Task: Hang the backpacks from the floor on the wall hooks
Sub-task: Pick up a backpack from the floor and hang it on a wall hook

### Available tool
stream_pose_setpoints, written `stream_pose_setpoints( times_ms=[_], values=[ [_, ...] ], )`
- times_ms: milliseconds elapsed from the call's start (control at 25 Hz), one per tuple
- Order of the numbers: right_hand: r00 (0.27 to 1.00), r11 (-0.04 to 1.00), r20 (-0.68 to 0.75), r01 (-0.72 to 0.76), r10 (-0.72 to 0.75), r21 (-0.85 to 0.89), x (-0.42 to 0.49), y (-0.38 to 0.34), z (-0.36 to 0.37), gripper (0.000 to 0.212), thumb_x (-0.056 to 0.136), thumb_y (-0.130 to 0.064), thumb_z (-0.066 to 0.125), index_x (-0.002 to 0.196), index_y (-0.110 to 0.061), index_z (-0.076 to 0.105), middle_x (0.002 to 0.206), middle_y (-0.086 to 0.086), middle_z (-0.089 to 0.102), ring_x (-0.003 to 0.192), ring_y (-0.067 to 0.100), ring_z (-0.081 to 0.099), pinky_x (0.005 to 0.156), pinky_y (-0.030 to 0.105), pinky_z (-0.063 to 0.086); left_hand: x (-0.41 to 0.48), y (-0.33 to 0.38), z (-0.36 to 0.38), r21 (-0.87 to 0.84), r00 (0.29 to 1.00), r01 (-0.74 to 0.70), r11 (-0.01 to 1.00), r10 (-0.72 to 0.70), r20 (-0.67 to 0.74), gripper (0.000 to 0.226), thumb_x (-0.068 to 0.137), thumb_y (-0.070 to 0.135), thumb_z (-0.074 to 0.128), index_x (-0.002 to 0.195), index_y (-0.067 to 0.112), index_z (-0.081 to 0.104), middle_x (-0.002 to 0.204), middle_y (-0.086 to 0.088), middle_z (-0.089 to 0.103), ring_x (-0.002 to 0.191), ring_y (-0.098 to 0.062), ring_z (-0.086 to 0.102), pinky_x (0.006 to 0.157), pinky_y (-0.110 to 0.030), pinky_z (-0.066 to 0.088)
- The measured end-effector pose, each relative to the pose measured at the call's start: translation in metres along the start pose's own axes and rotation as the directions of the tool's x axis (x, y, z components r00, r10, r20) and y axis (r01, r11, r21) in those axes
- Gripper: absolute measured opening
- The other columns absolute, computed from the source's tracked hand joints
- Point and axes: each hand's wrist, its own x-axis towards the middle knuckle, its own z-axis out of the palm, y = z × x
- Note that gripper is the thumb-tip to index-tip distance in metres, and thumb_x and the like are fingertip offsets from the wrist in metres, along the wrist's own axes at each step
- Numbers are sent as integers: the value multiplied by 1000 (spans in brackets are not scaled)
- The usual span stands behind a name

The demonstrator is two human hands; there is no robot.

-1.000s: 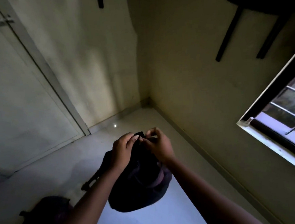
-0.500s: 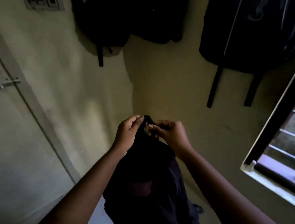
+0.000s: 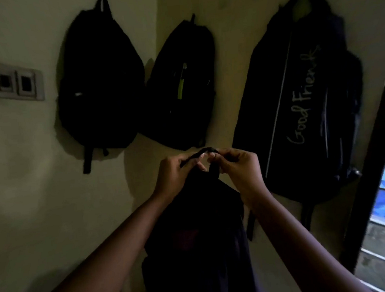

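Crowding the hands [image 3: 209,167], hung backpacks [image 3: 182,84] overhead.

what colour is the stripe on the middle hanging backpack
Yellow-green, a short upright stripe on the black middle backpack, seen in the head view.

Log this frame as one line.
phase: lifting to hang | left hand + right hand: pinching top loop of backpack | three bags on wall | hook: unseen

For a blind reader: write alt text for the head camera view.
Both hands, left hand and right hand, hold a dark backpack up by its top loop before a dim wall corner. Three dark backpacks hang above; the rightmost reads "Good Friend". A switch panel is left.
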Motion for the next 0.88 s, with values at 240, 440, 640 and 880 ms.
stream_pose_setpoints(
  times_ms=[240,440,640,880],
  values=[
    [950,982,-293,56,-108,-180,115,-25,-12,6,74,-33,75,77,-27,75,78,4,76,55,3,57,62,28,48,136,3,6,-163,959,-236,958,257,117,9,85,10,61,83,5,67,74,9,70,61,13,63,59,-2,44],
    [905,915,-361,68,-224,-398,176,-49,-15,5,77,-29,73,78,-25,75,69,0,73,42,-4,52,48,16,46,228,-1,6,-119,904,-393,912,407,128,19,87,18,60,90,6,75,92,-8,74,69,14,62,62,-3,43],
    [851,830,-415,43,-321,-556,252,-86,-25,12,78,-30,73,82,-20,76,67,-3,71,50,2,57,50,15,48,314,28,16,-124,898,-437,891,441,4,18,84,19,64,88,6,77,95,-11,76,69,1,60,53,-3,39],
    [805,664,-353,67,-477,-745,333,-118,-49,19,87,-24,63,98,-13,75,80,0,74,54,0,59,51,14,45,405,60,40,-101,866,-500,860,499,-32,22,88,19,60,94,4,75,105,-13,73,89,-21,66,62,-19,49]
  ],
)
